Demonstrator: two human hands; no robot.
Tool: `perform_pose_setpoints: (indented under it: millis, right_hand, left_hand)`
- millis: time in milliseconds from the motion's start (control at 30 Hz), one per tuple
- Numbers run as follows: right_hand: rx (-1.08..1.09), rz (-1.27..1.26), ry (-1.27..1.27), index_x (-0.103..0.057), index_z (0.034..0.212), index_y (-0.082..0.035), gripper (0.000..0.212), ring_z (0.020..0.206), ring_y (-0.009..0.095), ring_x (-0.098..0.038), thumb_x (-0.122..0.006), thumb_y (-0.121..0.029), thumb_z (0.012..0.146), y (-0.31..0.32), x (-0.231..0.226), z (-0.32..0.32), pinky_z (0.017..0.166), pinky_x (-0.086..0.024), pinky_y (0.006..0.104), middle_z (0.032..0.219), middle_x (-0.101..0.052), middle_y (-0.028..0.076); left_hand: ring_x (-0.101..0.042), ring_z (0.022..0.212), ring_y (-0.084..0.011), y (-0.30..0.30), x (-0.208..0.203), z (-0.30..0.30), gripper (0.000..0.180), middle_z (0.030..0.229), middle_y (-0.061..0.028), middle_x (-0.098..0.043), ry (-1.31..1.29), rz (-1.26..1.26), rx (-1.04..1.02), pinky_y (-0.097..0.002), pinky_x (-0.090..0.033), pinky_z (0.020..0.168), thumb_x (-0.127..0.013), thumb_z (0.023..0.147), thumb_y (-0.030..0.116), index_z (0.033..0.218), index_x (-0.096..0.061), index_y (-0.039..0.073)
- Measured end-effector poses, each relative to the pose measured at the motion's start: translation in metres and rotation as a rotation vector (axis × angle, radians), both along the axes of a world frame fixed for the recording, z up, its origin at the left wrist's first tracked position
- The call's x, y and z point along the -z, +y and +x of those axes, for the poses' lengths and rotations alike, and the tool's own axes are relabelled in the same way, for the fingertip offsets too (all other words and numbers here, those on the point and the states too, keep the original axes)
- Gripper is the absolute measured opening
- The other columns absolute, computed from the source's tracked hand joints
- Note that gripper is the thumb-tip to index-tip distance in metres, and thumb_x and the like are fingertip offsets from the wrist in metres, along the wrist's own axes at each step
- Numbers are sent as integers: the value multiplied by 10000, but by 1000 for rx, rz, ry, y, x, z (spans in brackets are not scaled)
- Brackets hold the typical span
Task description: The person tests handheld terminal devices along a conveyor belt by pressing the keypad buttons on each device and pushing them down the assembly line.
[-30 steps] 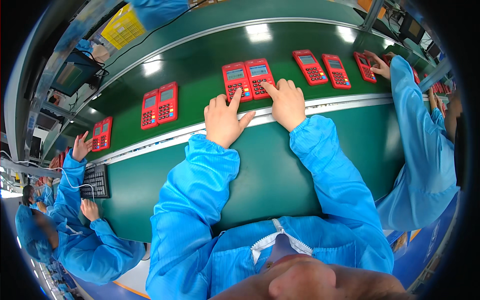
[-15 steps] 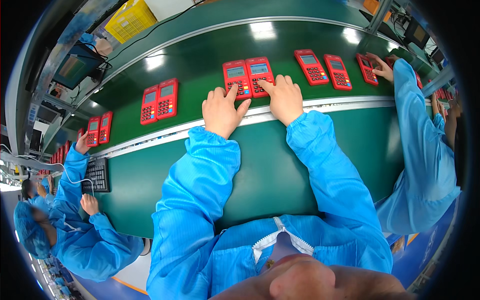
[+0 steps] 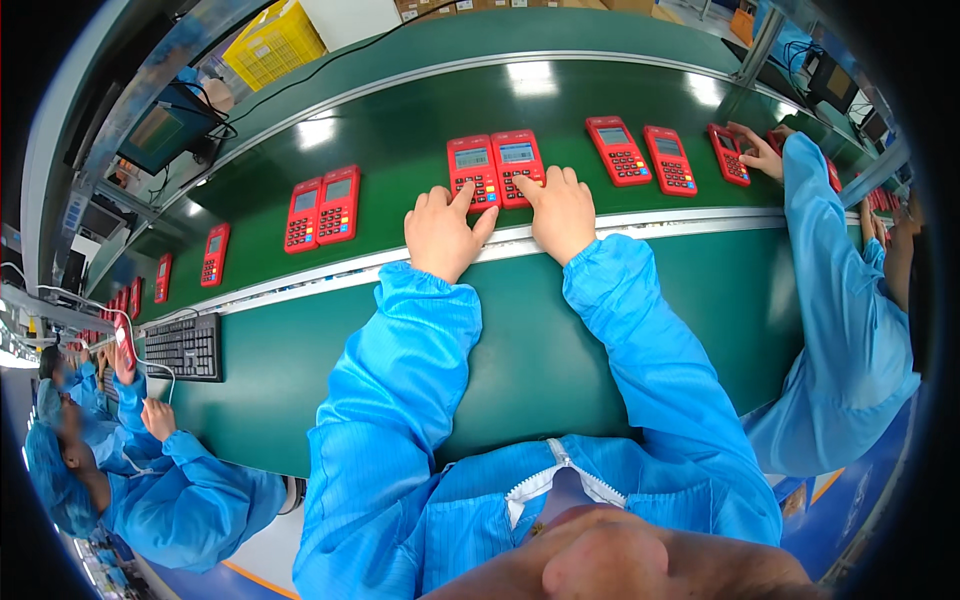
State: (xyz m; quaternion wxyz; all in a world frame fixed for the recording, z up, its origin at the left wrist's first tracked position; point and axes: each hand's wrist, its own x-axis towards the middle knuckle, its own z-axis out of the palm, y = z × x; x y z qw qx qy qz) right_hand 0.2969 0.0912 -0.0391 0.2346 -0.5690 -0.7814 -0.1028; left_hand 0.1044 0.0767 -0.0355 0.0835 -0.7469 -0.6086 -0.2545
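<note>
Two red card payment terminals lie side by side on the green belt in front of me, screens lit: the left terminal (image 3: 471, 158) and the right terminal (image 3: 517, 153). My left hand (image 3: 443, 236) is open, its index finger touching the left terminal's keypad and its thumb spread toward the other one. Nothing is gripped by my right hand (image 3: 562, 214), also open, whose thumb rests on the right terminal's keypad. Both of my wrists lie over the belt's metal edge rail (image 3: 515, 245).
More red terminals lie along the belt: a left pair (image 3: 320, 209) and a right pair (image 3: 643, 158). At the right, a co-worker's hand (image 3: 757, 155) touches another terminal. A keyboard (image 3: 186, 347) sits on the left of the green table. There, another co-worker holds a red terminal (image 3: 124, 342).
The co-worker at the left has taken a terminal off the belt and now holds it up. My hands stay at the same two terminals; the view has tilted slightly.
</note>
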Motion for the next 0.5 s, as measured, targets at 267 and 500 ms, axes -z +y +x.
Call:
perform_pose_setpoints:
  millis: [267,500]
  right_hand:
    - [-37,22,6,-710,1227,-226,390,1004,298,-586,-611,-104,870,9,-7,-1,795,-487,441,1009,-610,100]
    - [-34,7,17,-706,1220,-217,390,1008,300,-583,-617,-94,861,7,-1,-11,795,-481,441,1020,-608,101]
  left_hand:
    - [-642,933,-276,7,-15,-4,501,989,-82,-656,9,-28,-33,-422,-536,776,-742,878,504,1232,-758,151]
    - [-639,947,-290,4,-5,-12,485,1034,-111,-647,-30,4,-19,-424,-542,794,-743,884,471,1231,-760,133]
